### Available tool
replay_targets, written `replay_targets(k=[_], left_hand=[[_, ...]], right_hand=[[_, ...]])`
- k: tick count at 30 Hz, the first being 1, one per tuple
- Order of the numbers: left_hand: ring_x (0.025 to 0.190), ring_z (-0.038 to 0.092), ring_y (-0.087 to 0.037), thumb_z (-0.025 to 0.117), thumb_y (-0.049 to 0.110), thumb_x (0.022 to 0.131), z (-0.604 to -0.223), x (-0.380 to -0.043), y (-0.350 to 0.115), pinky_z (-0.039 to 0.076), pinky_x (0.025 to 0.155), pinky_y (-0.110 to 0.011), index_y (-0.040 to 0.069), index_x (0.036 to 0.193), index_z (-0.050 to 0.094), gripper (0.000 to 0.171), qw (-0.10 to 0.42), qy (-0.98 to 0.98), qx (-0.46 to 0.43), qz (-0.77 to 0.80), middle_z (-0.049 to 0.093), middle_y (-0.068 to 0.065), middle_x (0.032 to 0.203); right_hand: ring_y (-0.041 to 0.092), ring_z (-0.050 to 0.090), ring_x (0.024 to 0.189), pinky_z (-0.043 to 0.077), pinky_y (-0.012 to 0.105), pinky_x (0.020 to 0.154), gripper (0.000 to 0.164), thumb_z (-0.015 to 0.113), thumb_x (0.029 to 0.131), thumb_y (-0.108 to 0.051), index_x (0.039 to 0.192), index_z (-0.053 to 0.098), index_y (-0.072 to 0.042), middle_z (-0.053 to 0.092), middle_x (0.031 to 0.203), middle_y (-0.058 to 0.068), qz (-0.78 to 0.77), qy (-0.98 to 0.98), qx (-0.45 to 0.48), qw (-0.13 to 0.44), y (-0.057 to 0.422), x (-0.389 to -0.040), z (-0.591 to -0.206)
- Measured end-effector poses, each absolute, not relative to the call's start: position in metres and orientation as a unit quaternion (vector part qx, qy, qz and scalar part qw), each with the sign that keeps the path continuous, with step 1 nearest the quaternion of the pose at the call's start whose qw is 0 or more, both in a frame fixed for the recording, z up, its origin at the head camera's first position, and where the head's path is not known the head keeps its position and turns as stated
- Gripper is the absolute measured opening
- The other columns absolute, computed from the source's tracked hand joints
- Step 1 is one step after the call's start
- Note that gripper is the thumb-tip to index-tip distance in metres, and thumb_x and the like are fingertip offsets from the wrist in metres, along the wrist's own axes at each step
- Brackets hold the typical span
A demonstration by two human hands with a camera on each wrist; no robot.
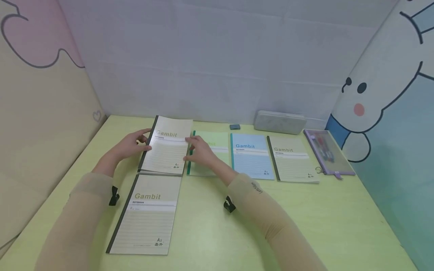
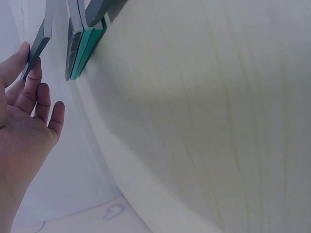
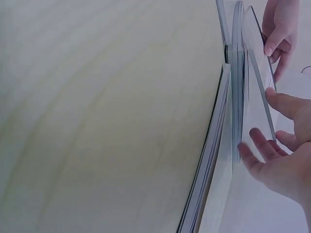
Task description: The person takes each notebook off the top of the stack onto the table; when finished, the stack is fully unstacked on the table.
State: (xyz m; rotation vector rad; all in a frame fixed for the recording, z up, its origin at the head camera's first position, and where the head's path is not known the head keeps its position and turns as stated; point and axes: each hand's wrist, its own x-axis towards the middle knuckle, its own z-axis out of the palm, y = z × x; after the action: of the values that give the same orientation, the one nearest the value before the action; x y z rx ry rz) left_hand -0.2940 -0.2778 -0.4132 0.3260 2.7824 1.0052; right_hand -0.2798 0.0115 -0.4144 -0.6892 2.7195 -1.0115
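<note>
Both hands hold a cream Gambit notebook (image 1: 166, 148) with a dark spine, raised over a stack at the back left. My left hand (image 1: 130, 145) pinches it by the spine, as the left wrist view shows. My right hand (image 1: 201, 150) pinches its opposite edge; in the right wrist view the other fingers of this right hand (image 3: 282, 160) spread below. Beneath the raised notebook, green-spined notebooks (image 2: 86, 51) show in the left wrist view. Another cream notebook (image 1: 145, 218) with a dark spine lies in front, close to the stack.
Right of the stack lie a green notebook (image 1: 222, 150), a blue notebook (image 1: 252, 162) and a cream notebook (image 1: 293, 165). Behind them are a small dark block (image 1: 234, 127) and a grey case (image 1: 279, 122). A purple-edged pouch (image 1: 339, 158) with pens lies at the right.
</note>
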Motion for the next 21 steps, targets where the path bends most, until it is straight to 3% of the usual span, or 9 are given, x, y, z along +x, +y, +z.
replay_targets(k=[6,15,21], left_hand=[[0.103,0.051,-0.030,0.069,0.020,0.086,-0.404,-0.293,-0.272,0.033,0.102,-0.055,0.011,0.151,0.016,0.085,0.050,0.926,0.126,0.352,0.058,-0.018,0.104],[0.101,0.049,-0.029,0.074,0.021,0.082,-0.384,-0.288,-0.262,0.034,0.101,-0.051,0.019,0.153,0.012,0.094,0.037,0.922,0.133,0.362,0.059,-0.016,0.102],[0.102,0.050,-0.030,0.074,0.019,0.082,-0.368,-0.280,-0.247,0.034,0.100,-0.051,0.020,0.152,0.017,0.091,0.022,0.925,0.144,0.351,0.058,-0.016,0.102]], right_hand=[[0.014,0.063,0.093,0.052,0.020,0.076,0.071,0.074,0.082,-0.014,0.144,0.039,-0.011,0.036,0.144,0.011,-0.410,0.882,-0.223,0.069,0.018,-0.279,-0.406],[0.011,0.063,0.090,0.051,0.021,0.073,0.069,0.074,0.082,-0.014,0.143,0.041,-0.014,0.038,0.142,0.008,-0.405,0.888,-0.208,0.053,0.028,-0.275,-0.389],[0.012,0.064,0.088,0.052,0.022,0.076,0.068,0.074,0.082,-0.012,0.142,0.043,-0.015,0.040,0.140,0.008,-0.413,0.885,-0.211,0.036,0.042,-0.271,-0.375]])
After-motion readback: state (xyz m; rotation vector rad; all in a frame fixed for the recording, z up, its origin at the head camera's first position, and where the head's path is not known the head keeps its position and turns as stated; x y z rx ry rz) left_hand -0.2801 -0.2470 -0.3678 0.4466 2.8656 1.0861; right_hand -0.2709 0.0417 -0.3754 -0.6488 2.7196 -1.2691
